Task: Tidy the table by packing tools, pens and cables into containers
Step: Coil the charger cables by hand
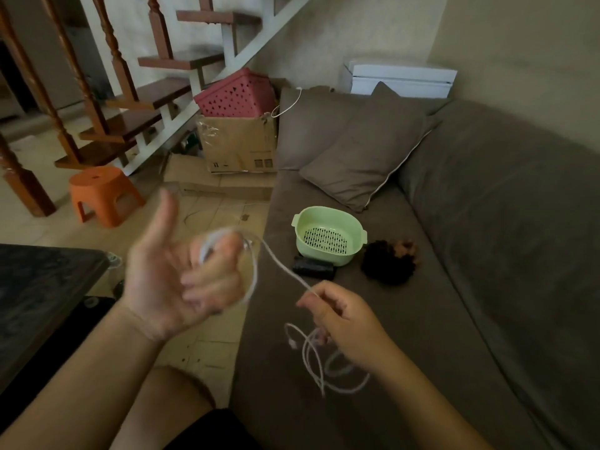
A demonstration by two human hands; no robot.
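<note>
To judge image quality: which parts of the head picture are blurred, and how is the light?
Head view: the left hand and the white cable round its fingers are motion-blurred; the right hand and green basket look sharper; light is dim; edges bend.

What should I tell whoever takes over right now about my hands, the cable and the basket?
Left hand: a few loops of the white cable are wound round its fingers; the view is blurred.
Right hand: pinches the same cable further along.
The rest of the cable lies loose on the sofa under the right hand. The green basket sits on the sofa, empty.
Done: coiling begun.
Left: finish the coil and put it in the basket.
</note>
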